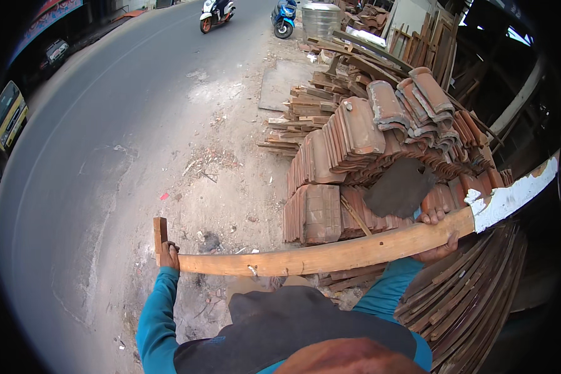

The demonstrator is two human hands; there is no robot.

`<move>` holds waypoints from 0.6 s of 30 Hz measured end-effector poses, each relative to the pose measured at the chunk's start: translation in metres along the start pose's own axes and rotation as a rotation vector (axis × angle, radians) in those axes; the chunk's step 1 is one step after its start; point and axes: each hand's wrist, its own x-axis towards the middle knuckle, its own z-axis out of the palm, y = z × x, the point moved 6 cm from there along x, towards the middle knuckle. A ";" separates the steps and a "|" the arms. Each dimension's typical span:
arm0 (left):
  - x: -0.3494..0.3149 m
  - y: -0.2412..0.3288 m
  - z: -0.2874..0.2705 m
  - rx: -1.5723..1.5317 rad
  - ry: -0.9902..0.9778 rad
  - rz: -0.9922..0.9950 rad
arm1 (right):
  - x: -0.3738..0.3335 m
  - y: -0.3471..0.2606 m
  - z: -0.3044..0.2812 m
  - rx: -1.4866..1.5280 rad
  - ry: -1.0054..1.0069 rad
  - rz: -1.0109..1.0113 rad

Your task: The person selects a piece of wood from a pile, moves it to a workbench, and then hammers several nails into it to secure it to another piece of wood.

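A long wooden beam (330, 257) lies crosswise in front of my body, its right end coated in flaking white paint (511, 198). My left hand (170, 254) is closed round the beam's left end. A short wooden piece (161, 232) sticks up beside that hand; whether it is joined to the beam I cannot tell. Farther right, my right hand (441, 249) grips the beam near the white part, with fingertips over the upper edge and the rest of the hand under the lower edge. A bent nail (252, 270) shows on the beam's lower left portion.
Stacked clay roof tiles (321, 212) stand ahead to the right, a dark flat piece (402, 187) against them. Wood strips (467, 299) lie at lower right, more lumber (311, 115) beyond the tiles. A road (106, 112) with scooters (217, 14) runs along the left.
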 end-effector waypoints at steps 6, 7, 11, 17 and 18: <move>0.132 -0.002 -0.006 0.299 0.221 0.105 | 0.087 0.124 0.003 0.071 -0.072 0.028; 0.157 -0.006 -0.008 0.168 0.290 0.136 | 0.099 0.148 0.001 0.061 -0.063 0.022; 0.266 -0.031 -0.028 0.366 0.560 0.164 | 0.148 0.261 0.000 0.132 -0.073 -0.003; 0.475 -0.059 -0.051 0.158 0.362 0.028 | 0.238 0.422 0.004 -0.075 0.086 -0.006; 0.498 -0.063 -0.052 0.160 0.326 0.009 | 0.249 0.446 0.008 -0.179 0.100 -0.024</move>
